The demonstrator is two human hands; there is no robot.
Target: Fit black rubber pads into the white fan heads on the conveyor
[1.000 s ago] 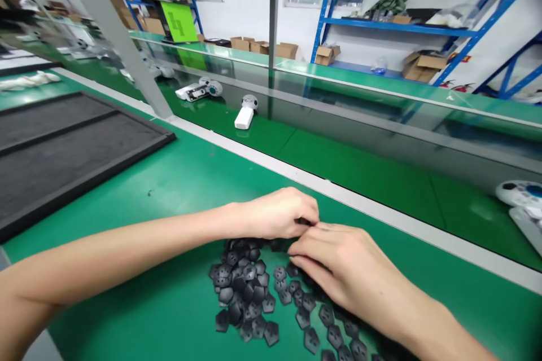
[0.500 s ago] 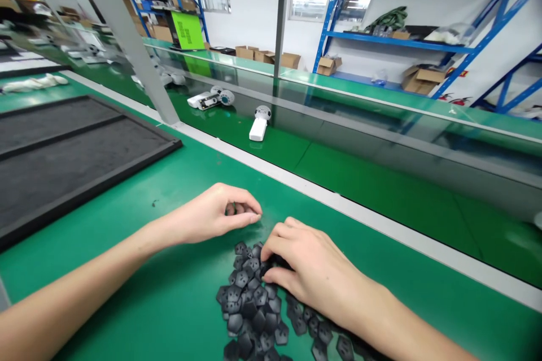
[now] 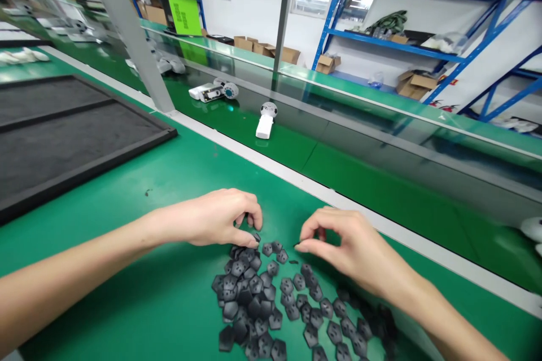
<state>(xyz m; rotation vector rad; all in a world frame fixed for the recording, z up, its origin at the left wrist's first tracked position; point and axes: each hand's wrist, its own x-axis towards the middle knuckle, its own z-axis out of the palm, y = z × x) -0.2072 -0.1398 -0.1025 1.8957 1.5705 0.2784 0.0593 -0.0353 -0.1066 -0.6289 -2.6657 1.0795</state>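
A heap of small black pentagonal pieces [image 3: 248, 293] with little holes lies on the green tabletop. More pentagonal pieces [image 3: 315, 316] are spread in a looser layer to its right. At the heap's far end is my left hand [image 3: 226, 217], fingers curled, with one black piece [image 3: 256, 236] between thumb and forefinger. My right hand [image 3: 345, 237] pinches at the far side of the loose pieces. A dark edge of a piece [image 3: 296, 244] shows at its fingertips; most of that piece is hidden.
A black framed tray [image 3: 80, 130] lies on the left. Behind a pale rail [image 3: 254, 159] runs a lower green surface bearing white devices with round heads [image 3: 266, 121]. A grey post [image 3: 139, 51] rises at the left. Blue shelving [image 3: 398, 48] with boxes stands beyond.
My right hand has moved right, off the heap, uncovering loose pieces. My left hand has come down to the heap's far end, and a piece now shows between its fingers.
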